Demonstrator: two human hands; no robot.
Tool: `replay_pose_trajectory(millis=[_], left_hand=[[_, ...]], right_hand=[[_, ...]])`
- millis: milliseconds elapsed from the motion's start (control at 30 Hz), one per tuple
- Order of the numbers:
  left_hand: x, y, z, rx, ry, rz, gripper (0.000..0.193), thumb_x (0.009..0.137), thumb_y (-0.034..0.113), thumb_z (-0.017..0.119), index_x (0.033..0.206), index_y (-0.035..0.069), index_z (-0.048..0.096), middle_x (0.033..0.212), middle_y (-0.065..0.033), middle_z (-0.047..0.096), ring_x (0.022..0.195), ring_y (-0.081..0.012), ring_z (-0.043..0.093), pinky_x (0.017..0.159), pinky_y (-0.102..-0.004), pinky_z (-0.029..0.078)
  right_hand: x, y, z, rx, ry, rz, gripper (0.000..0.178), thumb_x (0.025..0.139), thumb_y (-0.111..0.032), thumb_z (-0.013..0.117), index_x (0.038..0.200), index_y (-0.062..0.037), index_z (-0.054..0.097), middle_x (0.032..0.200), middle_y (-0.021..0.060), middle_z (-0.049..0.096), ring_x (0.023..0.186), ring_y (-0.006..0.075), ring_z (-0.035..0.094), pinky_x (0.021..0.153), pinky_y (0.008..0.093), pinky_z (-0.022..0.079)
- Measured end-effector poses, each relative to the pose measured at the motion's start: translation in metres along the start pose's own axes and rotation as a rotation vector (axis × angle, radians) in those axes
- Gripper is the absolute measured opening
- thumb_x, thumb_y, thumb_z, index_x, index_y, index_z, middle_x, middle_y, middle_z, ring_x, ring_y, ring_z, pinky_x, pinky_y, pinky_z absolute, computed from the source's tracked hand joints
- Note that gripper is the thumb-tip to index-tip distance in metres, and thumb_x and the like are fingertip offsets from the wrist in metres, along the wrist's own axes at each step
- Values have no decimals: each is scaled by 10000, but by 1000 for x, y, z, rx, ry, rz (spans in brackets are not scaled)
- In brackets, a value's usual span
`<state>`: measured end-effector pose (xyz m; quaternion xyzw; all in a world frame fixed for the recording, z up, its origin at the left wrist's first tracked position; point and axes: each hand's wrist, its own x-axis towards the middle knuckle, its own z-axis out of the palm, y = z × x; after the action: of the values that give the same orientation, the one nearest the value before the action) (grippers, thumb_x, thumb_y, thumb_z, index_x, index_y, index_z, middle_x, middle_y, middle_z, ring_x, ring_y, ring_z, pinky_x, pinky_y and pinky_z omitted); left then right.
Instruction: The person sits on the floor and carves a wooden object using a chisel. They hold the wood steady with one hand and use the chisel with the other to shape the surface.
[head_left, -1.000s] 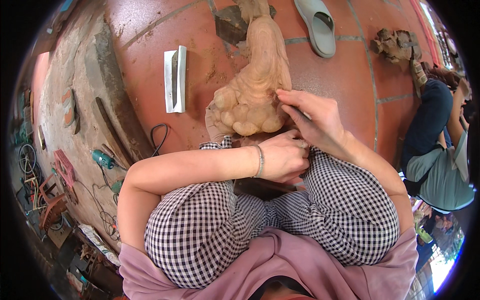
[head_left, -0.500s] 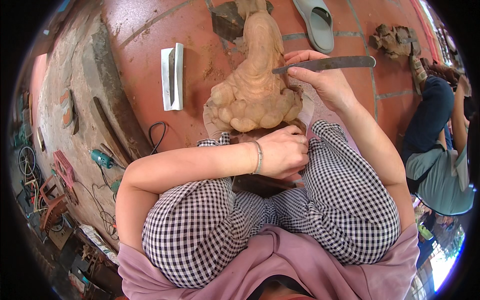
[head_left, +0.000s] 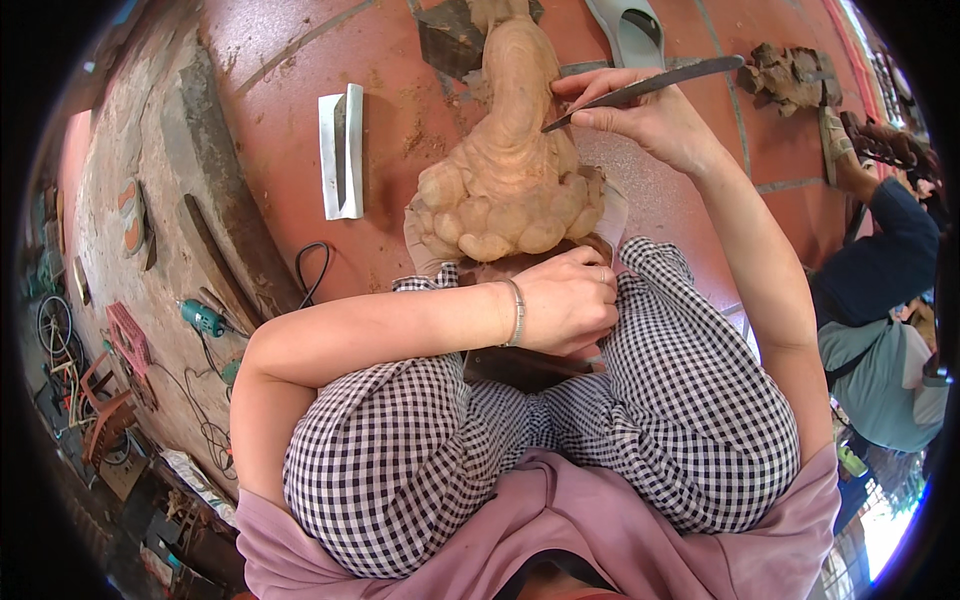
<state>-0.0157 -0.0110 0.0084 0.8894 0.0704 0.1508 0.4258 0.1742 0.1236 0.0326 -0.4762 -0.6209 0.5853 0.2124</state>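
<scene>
A pale brown wood carving (head_left: 515, 170) lies ahead of my knees, its lumpy, rounded end towards me and its smooth folded part pointing away. My right hand (head_left: 660, 125) pinches a long, dark, flat metal blade (head_left: 695, 72) between thumb and fingers. The blade's narrow tip touches or nearly touches the right side of the folds. Across my lap reaches my left arm. My left hand (head_left: 565, 300) is closed between my knees, just below the carving's near end; what its fingers grip is hidden.
A second blade (head_left: 340, 160) lies on white paper on the red tile floor. Beyond the carving are a dark block (head_left: 450, 38) and a grey sandal (head_left: 632, 35). A rough wood piece (head_left: 790, 78) sits far right, near another person (head_left: 880, 270). At left are a long slab (head_left: 190, 200) and a green power tool (head_left: 203, 317).
My right hand has moved slightly up and away, and the blade has tilted, its outer end higher and its face turned edge-on. My left hand stays put. The other person has shifted.
</scene>
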Motion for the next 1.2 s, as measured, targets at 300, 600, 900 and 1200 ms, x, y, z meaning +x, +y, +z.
replay_pose_trajectory(millis=[300,600,900,1200], left_hand=[[0,0,-1,-11,-17,-4,124,809,189,704,787,79,649,910,-74,651,980,-223,605,983,-412,428],[-1,-1,1,-29,-4,-13,123,805,186,704,797,74,655,933,-79,663,997,-222,607,996,-416,428],[-10,-1,-2,20,41,66,113,779,185,705,790,87,649,895,-56,651,1000,-219,606,995,-421,430],[-41,7,-23,92,-15,164,205,763,202,738,672,91,592,729,-26,593,895,-214,593,957,-419,454]], right_hand=[[5,7,-7,63,-59,-119,135,869,-64,752,998,-21,754,1251,113,674,1166,214,629,1008,350,509],[1,11,2,-110,-43,-286,118,877,-96,753,983,-42,757,1182,115,713,1107,213,663,993,347,517],[-5,16,3,144,161,-42,190,976,-193,669,1040,-19,629,1001,78,704,969,164,698,889,316,570],[-15,8,18,184,155,-105,203,934,-151,722,1061,-30,620,957,51,687,877,124,677,809,273,550]])
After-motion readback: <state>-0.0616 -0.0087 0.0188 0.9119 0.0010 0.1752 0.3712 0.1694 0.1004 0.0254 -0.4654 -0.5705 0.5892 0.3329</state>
